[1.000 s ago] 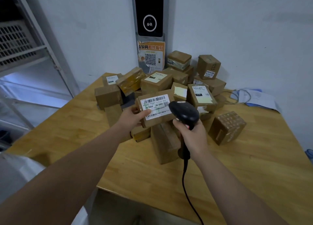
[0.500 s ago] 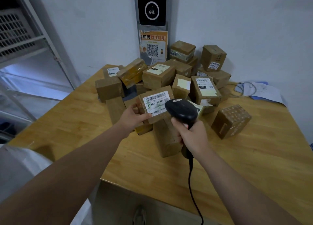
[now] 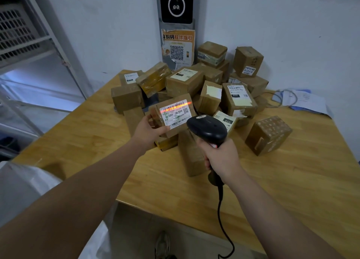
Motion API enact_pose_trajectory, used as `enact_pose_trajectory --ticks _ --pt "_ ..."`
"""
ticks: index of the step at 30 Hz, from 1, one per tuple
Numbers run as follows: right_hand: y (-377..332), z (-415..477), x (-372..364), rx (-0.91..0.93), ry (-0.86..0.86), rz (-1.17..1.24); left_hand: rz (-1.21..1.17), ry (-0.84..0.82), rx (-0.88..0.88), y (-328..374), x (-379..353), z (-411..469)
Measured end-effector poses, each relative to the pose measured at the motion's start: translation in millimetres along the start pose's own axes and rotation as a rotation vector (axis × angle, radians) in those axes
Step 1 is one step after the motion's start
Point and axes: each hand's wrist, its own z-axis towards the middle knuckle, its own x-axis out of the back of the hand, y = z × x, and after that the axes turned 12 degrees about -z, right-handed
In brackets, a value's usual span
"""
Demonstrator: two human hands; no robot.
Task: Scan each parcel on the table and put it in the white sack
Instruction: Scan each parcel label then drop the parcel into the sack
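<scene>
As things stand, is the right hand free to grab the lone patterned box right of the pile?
Probably not: the right hand grips the scanner. The patterned box itself stands apart, nothing on it.

The label [image 3: 176, 112] on the parcel [image 3: 175, 131] in your left hand [image 3: 150, 130] reads "J6-S04" twice in large print, with "022" at its upper right; the scan line washes out the barcode there. Just behind your scanner [image 3: 207, 129], a pale label [image 3: 226, 120] reads "010". The middle parcel [image 3: 238, 101] shows "070" in white on a black patch, under a line starting "070-070". Toward the far right corner of the table [image 3: 292, 180], a tall parcel [image 3: 248, 58] carries an upside-down sticker [image 3: 248, 70], "55-3-4116". The wall poster [image 3: 178, 46] is headed "份码取件指引" above a QR code.
</scene>
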Motion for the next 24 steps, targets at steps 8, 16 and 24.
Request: enact_pose_trajectory --ticks 8,16,24 --pt "-4.9 0.8 0.1 0.015 0.008 -0.010 -0.006 0.003 -0.006 1.9 2.7 4.3" --pt "-10.2 6.0 3.6 -0.021 -0.013 -0.051 0.053 0.011 -0.042 -0.5 2.6 9.5" --pt "-19.4 13.0 15.3 0.013 -0.012 -0.073 0.066 0.017 -0.118 7.1 -2.5 9.4"
